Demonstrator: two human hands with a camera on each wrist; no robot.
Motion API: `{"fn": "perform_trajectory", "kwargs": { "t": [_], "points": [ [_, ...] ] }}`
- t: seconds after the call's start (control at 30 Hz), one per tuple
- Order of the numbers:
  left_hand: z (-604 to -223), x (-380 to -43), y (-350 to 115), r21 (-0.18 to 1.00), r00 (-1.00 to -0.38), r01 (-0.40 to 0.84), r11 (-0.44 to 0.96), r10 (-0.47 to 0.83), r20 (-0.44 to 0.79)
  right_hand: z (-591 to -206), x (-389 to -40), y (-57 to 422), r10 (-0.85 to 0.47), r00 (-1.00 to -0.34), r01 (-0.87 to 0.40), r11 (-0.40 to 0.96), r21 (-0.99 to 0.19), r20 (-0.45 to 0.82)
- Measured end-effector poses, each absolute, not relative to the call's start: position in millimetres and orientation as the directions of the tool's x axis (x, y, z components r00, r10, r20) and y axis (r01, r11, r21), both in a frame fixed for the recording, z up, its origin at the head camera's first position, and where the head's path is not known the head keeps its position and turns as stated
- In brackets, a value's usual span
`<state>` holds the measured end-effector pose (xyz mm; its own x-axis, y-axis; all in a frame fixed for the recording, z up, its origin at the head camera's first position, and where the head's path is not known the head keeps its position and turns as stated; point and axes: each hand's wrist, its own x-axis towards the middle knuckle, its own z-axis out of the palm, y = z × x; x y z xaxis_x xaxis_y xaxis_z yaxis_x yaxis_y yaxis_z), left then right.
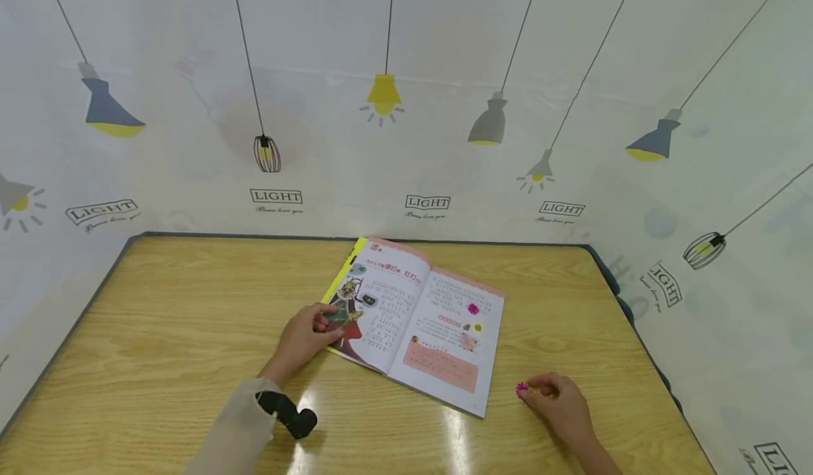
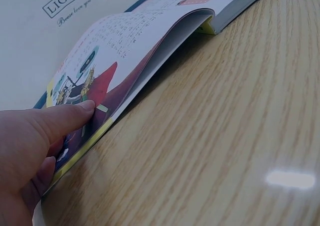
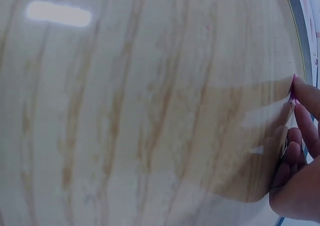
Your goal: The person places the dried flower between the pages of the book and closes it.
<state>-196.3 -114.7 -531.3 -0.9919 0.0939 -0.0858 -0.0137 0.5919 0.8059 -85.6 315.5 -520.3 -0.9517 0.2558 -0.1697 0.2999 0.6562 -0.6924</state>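
Observation:
An open book [image 1: 396, 305] lies on the table, with a yellow edge along its left side and text and pictures on both pages. My left hand [image 1: 305, 337] grips its left edge, thumb on top of the illustrated page [image 2: 135, 40] and fingers under the edge. In the left wrist view that side bows up off the wood. Right of the book, my right hand [image 1: 562, 404] pinches a small magenta flower-shaped piece [image 1: 522, 389] between thumb and fingers, close over the tabletop. A magenta flower shape [image 1: 473, 309] and a yellow one [image 1: 478, 327] show on the right page.
The wood-grain table [image 1: 190, 305] has a dark rim and meets a pale wall [image 1: 343, 143] printed with hanging lamps and LIGHT labels. A black strap with a knob [image 1: 295, 418] sits at my left wrist, over a light sleeve [image 1: 235, 425].

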Motion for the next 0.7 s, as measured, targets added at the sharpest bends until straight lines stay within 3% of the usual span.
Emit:
{"fn": "perform_trajectory", "kwargs": {
  "t": [0.23,0.7],
  "points": [
    [-530.6,-194.1,-114.4,0.814,-0.995,0.026,0.580,0.096,-0.036,-519.7,-85.2,314.2,0.249,-0.957,0.284,0.680,-0.676,-0.152],
    [-531.8,-196.1,-113.9,0.804,-0.994,-0.008,0.594,0.087,-0.074,-511.5,-86.4,312.6,0.216,-0.955,0.298,0.672,-0.678,-0.205]
  ]
}}
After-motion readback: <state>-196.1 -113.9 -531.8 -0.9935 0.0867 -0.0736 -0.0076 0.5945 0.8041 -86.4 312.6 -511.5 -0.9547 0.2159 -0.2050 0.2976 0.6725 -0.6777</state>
